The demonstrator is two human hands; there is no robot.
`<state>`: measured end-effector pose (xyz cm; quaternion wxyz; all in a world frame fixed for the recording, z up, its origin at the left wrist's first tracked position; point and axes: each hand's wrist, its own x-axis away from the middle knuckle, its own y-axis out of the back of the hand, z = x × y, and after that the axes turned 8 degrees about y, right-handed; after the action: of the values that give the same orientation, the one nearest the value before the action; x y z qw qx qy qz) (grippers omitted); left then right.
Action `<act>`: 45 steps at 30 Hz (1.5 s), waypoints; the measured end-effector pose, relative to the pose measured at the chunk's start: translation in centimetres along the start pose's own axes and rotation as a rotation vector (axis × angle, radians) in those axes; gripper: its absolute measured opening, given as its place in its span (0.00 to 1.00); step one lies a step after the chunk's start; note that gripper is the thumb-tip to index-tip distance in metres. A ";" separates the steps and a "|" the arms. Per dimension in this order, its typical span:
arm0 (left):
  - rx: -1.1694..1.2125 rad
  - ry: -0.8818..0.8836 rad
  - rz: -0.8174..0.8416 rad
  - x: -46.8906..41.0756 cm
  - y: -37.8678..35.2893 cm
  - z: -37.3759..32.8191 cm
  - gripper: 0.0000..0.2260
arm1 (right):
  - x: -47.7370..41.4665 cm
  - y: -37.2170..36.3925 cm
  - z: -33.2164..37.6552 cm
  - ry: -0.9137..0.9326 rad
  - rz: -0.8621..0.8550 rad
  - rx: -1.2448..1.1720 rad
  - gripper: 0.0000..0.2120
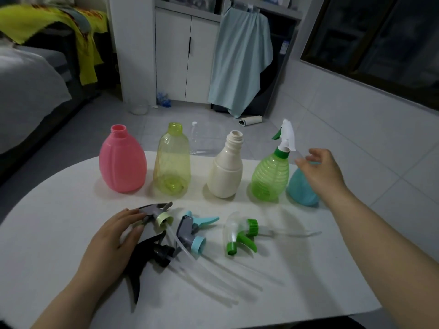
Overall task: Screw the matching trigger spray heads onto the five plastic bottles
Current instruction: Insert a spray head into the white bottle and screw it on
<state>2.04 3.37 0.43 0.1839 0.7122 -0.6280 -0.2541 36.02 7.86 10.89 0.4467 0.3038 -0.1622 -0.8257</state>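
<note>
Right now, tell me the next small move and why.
Probably close the left hand on the grey spray head with the yellow-green collar and lift it: the fingers already rest on it, its collar matches the open yellow bottle, and the green bottle alone is capped.
</note>
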 end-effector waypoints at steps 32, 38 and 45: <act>0.073 -0.016 -0.098 1.9 0.3 -1.6 0.09 | 7.2 -4.5 1.4 0.216 0.880 0.564 0.20; 0.122 -0.100 -0.029 1.4 -0.3 -5.9 0.10 | 4.8 -0.2 3.6 0.082 0.640 -0.001 0.17; 0.160 -0.166 0.062 -3.6 -4.8 -12.4 0.19 | 3.5 3.3 3.9 -0.054 0.404 -0.637 0.10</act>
<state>12.93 6.88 8.07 0.0818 0.6811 -0.6812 -0.2556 34.19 3.08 14.40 0.6681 0.0896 0.0344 -0.7379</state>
